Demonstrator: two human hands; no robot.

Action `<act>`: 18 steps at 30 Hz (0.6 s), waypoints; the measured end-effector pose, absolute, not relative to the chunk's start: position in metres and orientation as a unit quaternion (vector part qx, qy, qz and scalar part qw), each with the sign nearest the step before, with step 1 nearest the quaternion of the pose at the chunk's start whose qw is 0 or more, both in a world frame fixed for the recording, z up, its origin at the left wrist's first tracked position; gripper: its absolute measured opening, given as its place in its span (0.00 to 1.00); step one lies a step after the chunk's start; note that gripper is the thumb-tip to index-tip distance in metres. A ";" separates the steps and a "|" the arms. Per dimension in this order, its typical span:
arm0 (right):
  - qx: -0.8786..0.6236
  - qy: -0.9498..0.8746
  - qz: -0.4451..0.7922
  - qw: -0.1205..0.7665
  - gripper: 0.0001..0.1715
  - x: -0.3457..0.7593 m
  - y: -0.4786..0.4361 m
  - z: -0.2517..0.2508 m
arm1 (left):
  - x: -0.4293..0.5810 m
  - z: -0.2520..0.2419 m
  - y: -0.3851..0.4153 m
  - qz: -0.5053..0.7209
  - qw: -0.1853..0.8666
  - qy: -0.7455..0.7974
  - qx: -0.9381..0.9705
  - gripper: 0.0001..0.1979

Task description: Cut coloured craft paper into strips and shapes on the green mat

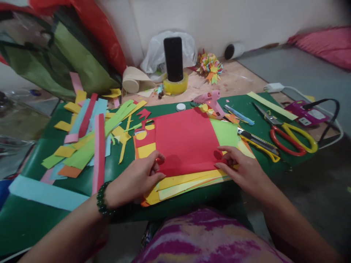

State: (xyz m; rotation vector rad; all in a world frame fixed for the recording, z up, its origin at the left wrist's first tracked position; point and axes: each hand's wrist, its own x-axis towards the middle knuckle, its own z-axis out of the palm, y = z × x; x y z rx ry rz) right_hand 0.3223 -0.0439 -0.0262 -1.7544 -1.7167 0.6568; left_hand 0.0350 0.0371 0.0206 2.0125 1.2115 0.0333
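A red sheet of paper lies on top of a stack of yellow, green and orange sheets. At its lower left corner is my left hand, its thumb and fingers curled around the corner. My right hand is at the lower right corner, thumb below and index finger above the paper's edge. Both hands touch the red sheet. A green bead bracelet circles the left wrist. Cut paper strips in several colours are heaped to the left.
Right of the stack are a cutter knife, large scissors and a purple socket block. Behind it are a pink glue gun, a white cap, a phone on a tape roll, and a paper ornament.
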 end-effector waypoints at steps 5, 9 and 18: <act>-0.659 -0.644 0.250 0.298 0.20 0.325 -0.045 -0.030 | 0.034 0.025 0.039 0.011 0.415 0.482 0.772 0.12; -0.653 -0.655 0.240 0.294 0.21 0.326 -0.045 -0.032 | 0.034 0.025 0.040 0.003 0.419 0.474 0.775 0.11; -0.663 -0.656 0.218 0.288 0.20 0.323 -0.046 -0.032 | 0.037 0.023 0.032 -0.003 0.342 0.480 0.808 0.12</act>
